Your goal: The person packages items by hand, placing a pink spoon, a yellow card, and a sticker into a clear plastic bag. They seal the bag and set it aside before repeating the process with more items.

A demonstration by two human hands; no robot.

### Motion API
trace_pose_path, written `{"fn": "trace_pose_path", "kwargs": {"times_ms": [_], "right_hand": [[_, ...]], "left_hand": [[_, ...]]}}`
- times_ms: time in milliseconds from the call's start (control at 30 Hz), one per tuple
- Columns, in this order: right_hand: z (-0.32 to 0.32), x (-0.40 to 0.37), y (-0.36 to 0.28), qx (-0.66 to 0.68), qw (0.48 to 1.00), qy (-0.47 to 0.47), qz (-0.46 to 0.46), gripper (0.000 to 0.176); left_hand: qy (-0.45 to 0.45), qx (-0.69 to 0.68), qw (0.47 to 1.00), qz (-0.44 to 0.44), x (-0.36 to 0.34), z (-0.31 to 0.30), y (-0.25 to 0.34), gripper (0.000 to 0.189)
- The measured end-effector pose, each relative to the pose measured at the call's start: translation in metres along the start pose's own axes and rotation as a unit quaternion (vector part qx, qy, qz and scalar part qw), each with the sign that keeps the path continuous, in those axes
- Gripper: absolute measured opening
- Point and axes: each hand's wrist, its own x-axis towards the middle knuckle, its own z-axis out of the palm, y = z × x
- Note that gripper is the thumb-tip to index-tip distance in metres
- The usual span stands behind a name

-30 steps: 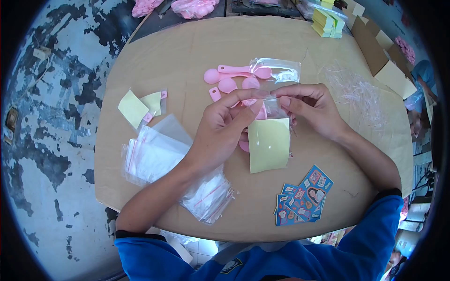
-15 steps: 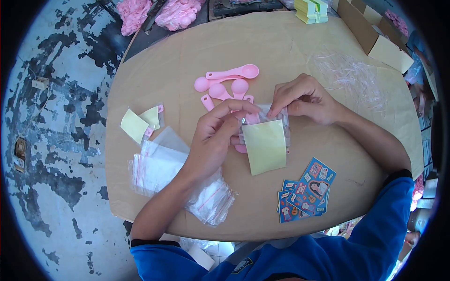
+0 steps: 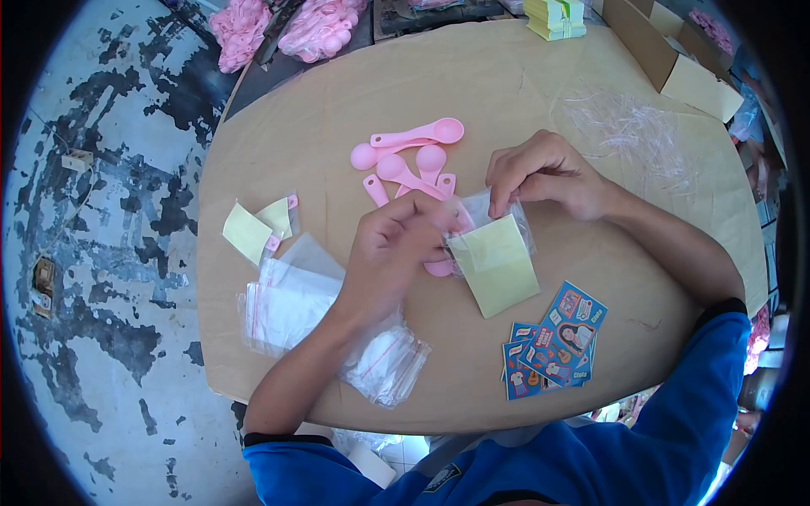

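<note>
My right hand point(image 3: 548, 181) pinches the top edge of a small clear plastic bag point(image 3: 521, 221) between thumb and fingertips. A pale yellow card point(image 3: 496, 268) hangs tilted at the bag, its lower part showing plainly. My left hand point(image 3: 392, 249) is at the bag's left edge with curled fingers. Motion smears its fingertips, so I cannot make out their hold. Beyond the hands lie several pink measuring spoons point(image 3: 413, 135), some partly hidden by my left hand. A pile of clear bags point(image 3: 295, 295) lies under and beside my left forearm.
Blue printed cards point(image 3: 561, 333) lie fanned near the front edge. Two yellow cards point(image 3: 247, 232) with pink tabs rest at left. Thin clear strips point(image 3: 633, 131) are heaped at right. A yellow card stack point(image 3: 555, 18), an open carton point(image 3: 675, 63) and bagged pink items point(image 3: 321, 29) stand at the back.
The bag and yellow card have shifted slightly right and tilted, the card's bottom swinging right. My left fingers have moved and blurred; my right hand keeps its pinch.
</note>
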Motion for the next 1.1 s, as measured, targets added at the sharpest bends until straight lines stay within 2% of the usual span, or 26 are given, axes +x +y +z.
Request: {"fn": "trace_pose_path", "kwargs": {"times_ms": [33,100,200,300,400,500,533,633,667,700,733,800,900,933,1000,1067,1100], "right_hand": [[0.0,0.001,0.0,-0.013,1.0,-0.004,-0.01,0.025],[-0.002,0.002,-0.002,-0.039,0.999,-0.013,-0.031,0.024],[-0.017,0.006,-0.007,-0.244,0.959,-0.057,-0.133,0.025],[-0.01,0.006,-0.021,-0.104,0.989,0.088,0.063,0.021],[0.015,0.015,-0.051,-0.053,0.968,0.052,0.24,0.012],[0.008,0.017,-0.058,-0.103,0.938,-0.088,0.321,0.018],[0.004,0.019,-0.065,-0.127,0.934,-0.093,0.32,0.016],[-0.011,0.03,-0.091,-0.197,0.905,-0.141,0.351,0.02],[-0.01,0.041,-0.097,-0.221,0.892,-0.158,0.361,0.022],[-0.005,0.057,-0.1,-0.235,0.898,-0.142,0.344,0.021],[0.003,0.067,-0.101,-0.243,0.904,-0.123,0.331,0.02],[0.011,0.088,-0.095,-0.22,0.931,-0.072,0.283,0.021],[0.052,0.121,-0.085,-0.137,0.974,0.091,0.158,0.026],[0.05,0.127,-0.076,-0.162,0.969,0.04,0.183,0.036],[0.068,0.124,-0.052,-0.205,0.964,-0.077,0.149,0.039],[0.097,0.125,-0.053,-0.275,0.899,-0.196,0.279,0.037],[0.105,0.124,-0.049,-0.25,0.906,-0.206,0.273,0.035]], "left_hand": [[-0.003,0.03,1.0,0.005,0.001,0.0,-0.002,0.006],[-0.008,0.091,0.996,0.015,0.002,-0.001,-0.005,0.012],[-0.001,0.044,0.999,-0.01,0.003,0.001,-0.001,0.023],[-0.015,0.04,0.999,-0.001,0.002,0.002,0.0,0.027],[-0.016,0.057,0.998,0.017,0.001,0.002,-0.008,0.029],[0.002,0.115,0.976,0.186,0.007,0.003,-0.024,0.036],[0.036,0.234,0.931,0.277,0.007,0.003,-0.021,0.038],[0.075,0.291,0.84,0.452,-0.001,0.004,-0.005,0.026],[0.025,0.26,0.86,0.438,-0.006,0.004,-0.006,0.019],[-0.026,0.229,0.877,0.422,-0.011,0.006,-0.01,0.011],[-0.043,0.258,0.87,0.418,-0.013,0.007,-0.012,0.013],[-0.074,0.304,0.818,0.483,-0.017,0.006,-0.012,0.016],[-0.101,0.367,0.756,0.533,-0.02,0.005,-0.015,0.02],[-0.103,0.387,0.738,0.543,-0.02,0.006,-0.017,0.021],[-0.093,0.393,0.71,0.577,-0.017,0.008,-0.022,0.024],[-0.087,0.404,0.687,0.598,-0.017,0.01,-0.026,0.026],[-0.088,0.409,0.679,0.603,-0.018,0.012,-0.027,0.026]]}}
